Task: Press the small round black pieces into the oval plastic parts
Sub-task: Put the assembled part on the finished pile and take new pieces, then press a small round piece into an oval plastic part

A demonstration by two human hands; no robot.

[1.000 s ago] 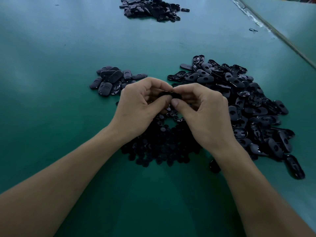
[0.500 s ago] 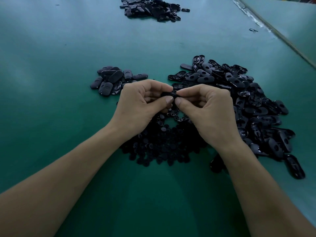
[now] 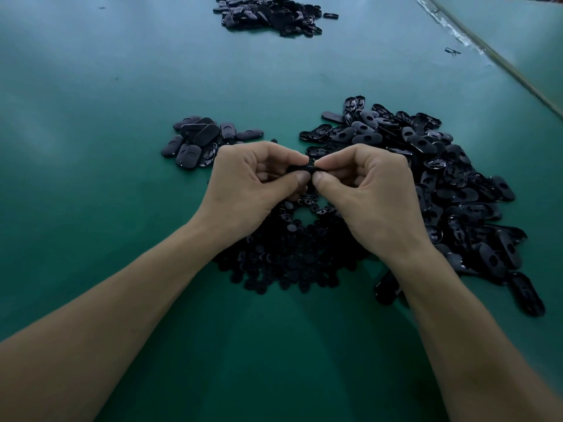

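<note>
Both hands, left hand (image 3: 246, 190) and right hand (image 3: 370, 193), pinch one small, stiff, light oval plastic part (image 3: 301, 169) by its ends.

My left hand (image 3: 253, 190) and right hand (image 3: 371, 196) met above the middle of the desk (image 3: 91, 147). One oval part (image 3: 300, 169) sat crosswise between them, pinched at its ends by my fingers (image 3: 327, 178). Under my hands and wrists lay the heap of small round pieces (image 3: 286, 257), spread on the desk toward me. Just beside it on the right, the big pile of oval parts (image 3: 457, 190) ran from behind my right hand down past my right wrist. Behind my left hand, further left, lay a small cluster of oval parts (image 3: 198, 141), apart from the big pile. Far behind, well apart from all these, lay another pile (image 3: 271, 15), with a single part (image 3: 330, 15) just to its right.
</note>
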